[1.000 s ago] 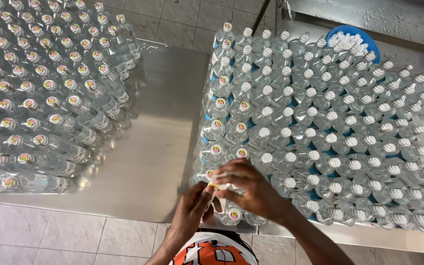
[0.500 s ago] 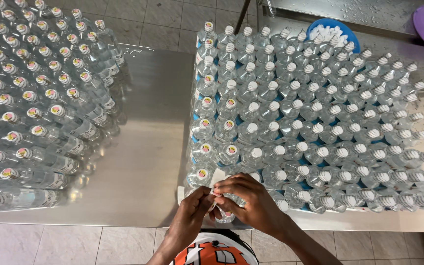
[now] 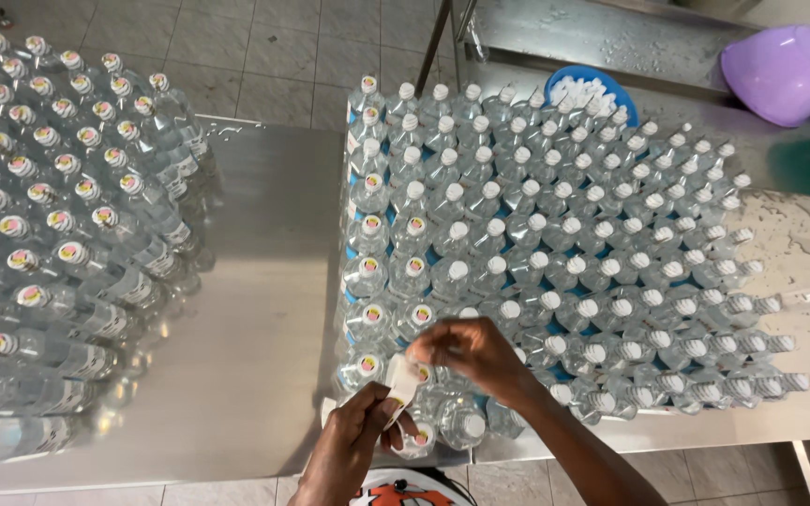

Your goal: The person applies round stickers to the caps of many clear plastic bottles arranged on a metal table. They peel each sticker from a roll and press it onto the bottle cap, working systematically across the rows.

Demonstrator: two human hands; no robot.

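Note:
A dense block of clear plastic bottles [image 3: 555, 244] stands on a steel table [image 3: 264, 319]. Most have plain white caps, while those in its left columns carry round coloured stickers. Low in the view, my left hand [image 3: 358, 440] grips the bottom of a small white sticker strip [image 3: 402, 382]. My right hand [image 3: 475, 354] hovers over the block's near-left corner, with its fingertips pinching the strip's upper end just above a stickered cap [image 3: 368, 364].
A second mass of bottles [image 3: 49, 234] with stickered caps fills the table's left side. A blue bowl of white caps [image 3: 592, 89] sits behind the right block. A purple bowl [image 3: 782, 66] rests at the far right. Tiled floor shows beyond and below.
The view has tilted so the bottles sit higher and the purple bowl shows. My hands have parted slightly, and the white strip now stands plainly between them.

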